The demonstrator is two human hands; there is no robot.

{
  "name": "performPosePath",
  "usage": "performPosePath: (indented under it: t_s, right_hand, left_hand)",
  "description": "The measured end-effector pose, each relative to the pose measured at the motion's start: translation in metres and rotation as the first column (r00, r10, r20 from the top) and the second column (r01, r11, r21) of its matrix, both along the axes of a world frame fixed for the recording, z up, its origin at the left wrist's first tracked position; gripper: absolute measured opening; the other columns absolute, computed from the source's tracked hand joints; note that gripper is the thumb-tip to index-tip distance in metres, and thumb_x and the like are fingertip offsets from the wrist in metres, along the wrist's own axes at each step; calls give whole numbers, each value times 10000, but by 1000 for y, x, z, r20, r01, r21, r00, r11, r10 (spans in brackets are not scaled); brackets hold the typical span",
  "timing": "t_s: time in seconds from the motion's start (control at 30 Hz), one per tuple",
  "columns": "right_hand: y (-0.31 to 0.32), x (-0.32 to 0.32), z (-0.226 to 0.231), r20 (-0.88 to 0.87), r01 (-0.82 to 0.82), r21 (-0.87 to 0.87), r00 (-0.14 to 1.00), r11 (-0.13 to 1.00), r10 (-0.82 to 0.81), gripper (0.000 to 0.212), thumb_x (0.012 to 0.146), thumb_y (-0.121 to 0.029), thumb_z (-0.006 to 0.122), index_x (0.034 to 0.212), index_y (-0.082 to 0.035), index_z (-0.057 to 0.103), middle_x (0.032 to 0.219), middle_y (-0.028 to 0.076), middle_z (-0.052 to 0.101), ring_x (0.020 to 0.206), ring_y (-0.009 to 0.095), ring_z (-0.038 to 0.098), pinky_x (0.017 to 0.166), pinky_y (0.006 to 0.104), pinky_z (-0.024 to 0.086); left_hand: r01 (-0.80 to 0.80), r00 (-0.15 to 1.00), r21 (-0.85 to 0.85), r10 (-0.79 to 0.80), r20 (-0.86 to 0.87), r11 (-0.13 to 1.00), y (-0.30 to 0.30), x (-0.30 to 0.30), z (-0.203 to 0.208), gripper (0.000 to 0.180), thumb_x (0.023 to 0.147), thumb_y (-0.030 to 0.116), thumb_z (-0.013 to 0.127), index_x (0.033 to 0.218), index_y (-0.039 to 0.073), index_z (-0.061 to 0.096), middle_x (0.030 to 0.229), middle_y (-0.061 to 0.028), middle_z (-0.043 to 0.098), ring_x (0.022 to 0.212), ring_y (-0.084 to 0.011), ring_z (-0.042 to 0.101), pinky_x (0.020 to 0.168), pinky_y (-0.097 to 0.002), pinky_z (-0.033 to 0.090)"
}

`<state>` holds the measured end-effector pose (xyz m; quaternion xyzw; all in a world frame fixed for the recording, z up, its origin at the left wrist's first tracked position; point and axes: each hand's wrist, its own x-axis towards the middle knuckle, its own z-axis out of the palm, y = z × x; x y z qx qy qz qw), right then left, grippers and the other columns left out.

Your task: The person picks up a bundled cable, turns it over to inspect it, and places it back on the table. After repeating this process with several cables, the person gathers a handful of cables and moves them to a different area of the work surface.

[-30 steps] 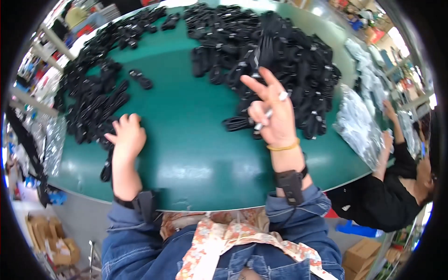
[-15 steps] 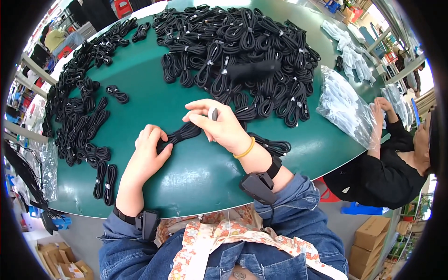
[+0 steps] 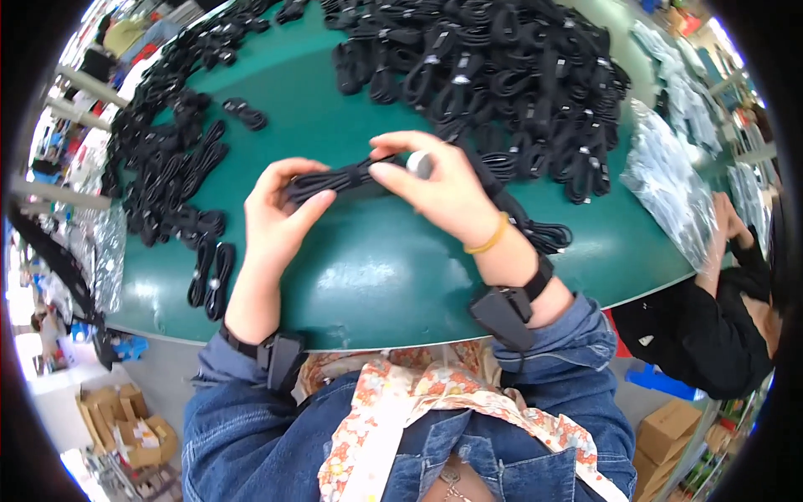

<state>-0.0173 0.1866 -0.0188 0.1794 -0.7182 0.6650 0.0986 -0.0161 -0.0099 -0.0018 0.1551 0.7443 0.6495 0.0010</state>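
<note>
A black coiled cable bundle [image 3: 350, 178] lies crosswise between my hands, bound around its middle by a dark band. My left hand [image 3: 280, 213] is closed on its left end, thumb in front and fingers behind. My right hand [image 3: 443, 186] pinches the right end between thumb and fingers. A small whitish round piece [image 3: 420, 164] shows at the right hand's fingers; I cannot make out what it is. Just beyond the right wrist lies another black cable bundle [image 3: 545, 236]. A big heap of black cable bundles [image 3: 502, 75] fills the far middle and right.
More cable bundles [image 3: 167, 180] line the left side of the green table [image 3: 360, 284], with a lone one [image 3: 245, 113] nearer the middle. At the right lie clear bags with pale contents [image 3: 669, 184], beside a co-worker's arms [image 3: 721, 230]. Cardboard boxes [image 3: 130, 427] stand on the floor.
My view has shifted, so the table sits higher and the heap farther right. My right hand has come onto the bundle's right end, and the bundle looks lifted and turned between both hands.
</note>
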Motion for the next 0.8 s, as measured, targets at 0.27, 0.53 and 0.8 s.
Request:
performPosePath:
  t_s: [0.27,0.53,0.8]
  right_hand:
    - [11,14,27,332,-110,-67,935,992,126,340,744,-135,637,1057,-29,553,715,-24,558,456,-3,382,409,150,300]
    - [4,13,25,274,-108,-104,952,989,133,330,752,-139,631,1058,-37,563,643,-37,530,468,-7,383,408,140,285]
    - [1,16,17,43,-76,-17,996,997,77,253,771,-130,611,1003,-33,588,652,-32,537,475,-6,389,406,143,297]
  left_hand:
    - [9,999,286,4,-42,958,-6,7,1,374,710,-40,627,1046,-13,465,1008,-132,544,918,-172,538,806,-266,435]
    - [-15,998,458,-11,54,889,4,8,2,378,730,6,623,1070,-19,459,1018,-145,538,902,-181,547,793,-272,446]
    - [27,973,436,-124,196,900,3,11,-2,368,734,31,630,1057,-38,471,934,-131,568,791,-176,580,739,-272,471]
